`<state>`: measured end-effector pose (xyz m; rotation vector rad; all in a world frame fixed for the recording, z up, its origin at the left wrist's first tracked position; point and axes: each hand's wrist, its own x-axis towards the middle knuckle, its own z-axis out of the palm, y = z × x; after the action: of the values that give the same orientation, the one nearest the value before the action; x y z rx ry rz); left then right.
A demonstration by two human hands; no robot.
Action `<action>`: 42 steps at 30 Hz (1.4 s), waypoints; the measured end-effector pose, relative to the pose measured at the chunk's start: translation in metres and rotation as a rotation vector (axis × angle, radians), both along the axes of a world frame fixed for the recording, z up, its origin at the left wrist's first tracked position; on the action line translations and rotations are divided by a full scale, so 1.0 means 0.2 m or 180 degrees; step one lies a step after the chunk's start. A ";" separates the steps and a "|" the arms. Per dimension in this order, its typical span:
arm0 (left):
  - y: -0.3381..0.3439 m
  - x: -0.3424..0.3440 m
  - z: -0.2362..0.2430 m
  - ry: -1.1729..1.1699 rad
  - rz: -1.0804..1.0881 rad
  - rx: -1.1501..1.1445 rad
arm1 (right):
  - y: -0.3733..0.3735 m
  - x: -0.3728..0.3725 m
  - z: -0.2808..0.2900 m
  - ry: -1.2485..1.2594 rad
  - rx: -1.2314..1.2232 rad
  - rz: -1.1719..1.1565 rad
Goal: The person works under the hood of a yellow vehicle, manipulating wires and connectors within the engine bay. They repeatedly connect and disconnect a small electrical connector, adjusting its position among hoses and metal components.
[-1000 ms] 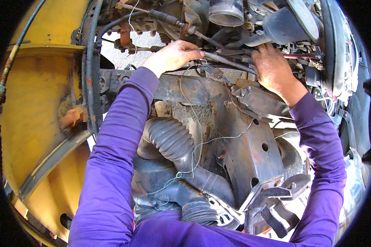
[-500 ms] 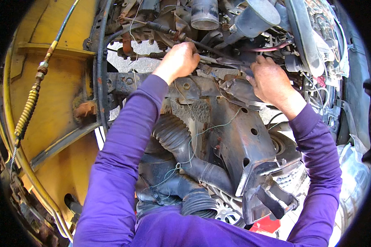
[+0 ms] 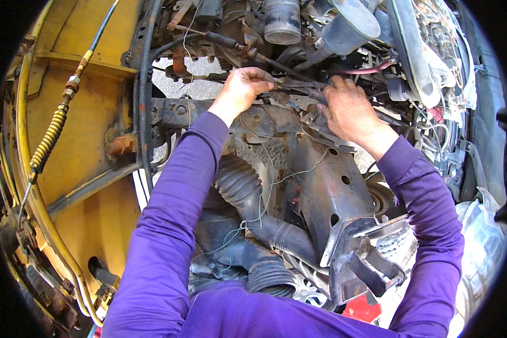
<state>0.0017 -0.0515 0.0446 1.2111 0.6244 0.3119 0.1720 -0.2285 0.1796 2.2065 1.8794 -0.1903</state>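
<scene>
Running down the far left, a yellow spring-wrapped cable [image 3: 50, 138] crosses a yellow panel [image 3: 90, 186]. Further right, the left hand [image 3: 242, 93] pinches, thumb against forefinger, at the left end of some dark cabling [image 3: 299, 89]. Slender and dull, this cabling spans between both hands, just above the upper edge of a metal crossbeam [image 3: 177, 114]. The right hand [image 3: 349, 110] curls over its right end; whether those fingers grip, I cannot tell. Beyond lies a pinkish hose [image 3: 372, 70].
</scene>
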 end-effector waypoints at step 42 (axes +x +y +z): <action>0.00 -0.01 0.05 0.0602 -0.0459 0.0689 | 0.13 0.12 -0.10 -0.0088 -0.0053 0.0491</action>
<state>-0.0012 -0.0512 0.0539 1.4979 0.6743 0.1464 0.1959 -0.2028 0.1599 2.0316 2.0143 -0.1464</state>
